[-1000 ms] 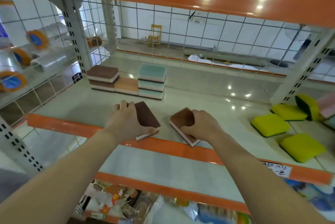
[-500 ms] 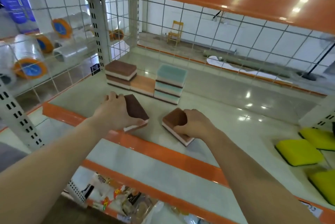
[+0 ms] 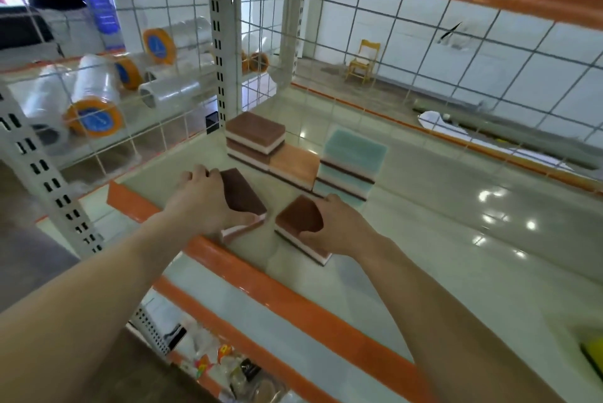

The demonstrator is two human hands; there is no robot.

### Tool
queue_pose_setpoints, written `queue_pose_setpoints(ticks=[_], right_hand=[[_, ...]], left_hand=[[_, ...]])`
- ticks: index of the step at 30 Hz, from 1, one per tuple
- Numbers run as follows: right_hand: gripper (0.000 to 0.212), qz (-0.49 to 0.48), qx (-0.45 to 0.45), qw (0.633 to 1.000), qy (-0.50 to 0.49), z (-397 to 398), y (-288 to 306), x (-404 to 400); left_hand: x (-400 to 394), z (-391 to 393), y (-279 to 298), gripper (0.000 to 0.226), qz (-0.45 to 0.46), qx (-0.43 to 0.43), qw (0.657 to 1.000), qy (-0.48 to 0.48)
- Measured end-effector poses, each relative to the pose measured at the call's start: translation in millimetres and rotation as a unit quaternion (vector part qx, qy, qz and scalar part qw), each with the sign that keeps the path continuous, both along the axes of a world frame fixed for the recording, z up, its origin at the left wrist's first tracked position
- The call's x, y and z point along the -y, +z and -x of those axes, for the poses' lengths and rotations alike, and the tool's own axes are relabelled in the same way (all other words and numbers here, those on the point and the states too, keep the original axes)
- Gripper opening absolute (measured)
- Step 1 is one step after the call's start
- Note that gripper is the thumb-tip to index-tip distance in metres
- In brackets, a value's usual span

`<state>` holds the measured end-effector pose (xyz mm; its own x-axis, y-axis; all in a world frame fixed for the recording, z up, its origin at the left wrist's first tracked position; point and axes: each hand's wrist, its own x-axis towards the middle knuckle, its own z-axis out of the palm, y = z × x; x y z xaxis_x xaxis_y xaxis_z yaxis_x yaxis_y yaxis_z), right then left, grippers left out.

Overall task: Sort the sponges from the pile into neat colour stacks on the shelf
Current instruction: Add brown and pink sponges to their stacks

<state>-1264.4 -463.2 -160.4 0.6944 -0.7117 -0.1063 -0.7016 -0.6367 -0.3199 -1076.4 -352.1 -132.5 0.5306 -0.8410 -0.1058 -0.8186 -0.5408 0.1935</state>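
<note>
- Head view: your left hand (image 3: 208, 198) grips a dark brown sponge (image 3: 243, 193); your right hand (image 3: 339, 226) grips a lighter brown sponge (image 3: 297, 216), both near the shelf (image 3: 424, 239) front.
- Likely next: carry each onto the brown stack (image 3: 254, 140).

My left hand (image 3: 204, 198) grips one sponge (image 3: 243, 195) near the front lip of the shelf (image 3: 440, 239), and my right hand (image 3: 339, 226) grips another sponge (image 3: 298, 216) just to its right, the two apart. Behind them, toward the shelf's back left corner, stand three stacks in a touching row: a two-high stack (image 3: 254, 138) on the left, a single sponge (image 3: 295, 166) in the middle, a three-high stack (image 3: 350, 167) on the right. Left of the shelf, past the wire grid (image 3: 169, 128), rolls of film (image 3: 94, 99) lie on a neighbouring shelf. Far right, at the shelf's front, one more sponge (image 3: 594, 352) lies at the picture's edge.
</note>
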Motion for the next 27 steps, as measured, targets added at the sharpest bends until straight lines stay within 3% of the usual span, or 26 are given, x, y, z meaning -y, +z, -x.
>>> queue_pose_setpoints(ticks=[9,20,27], right_hand=[[0.047,-0.018,0.02,0.999,0.027,-51,1,14],[0.049,-0.051,0.045,0.998,0.013,-109,8,5],[0.073,-0.014,0.0,0.999,-0.047,-122,9,-6]], left_hand=[[13,-47,6,0.099,0.007,0.005,1.0,0.009],[35,-112,18,0.099,0.009,0.015,0.998,-0.065],[41,-137,13,0.096,-0.004,0.019,0.995,-0.1]])
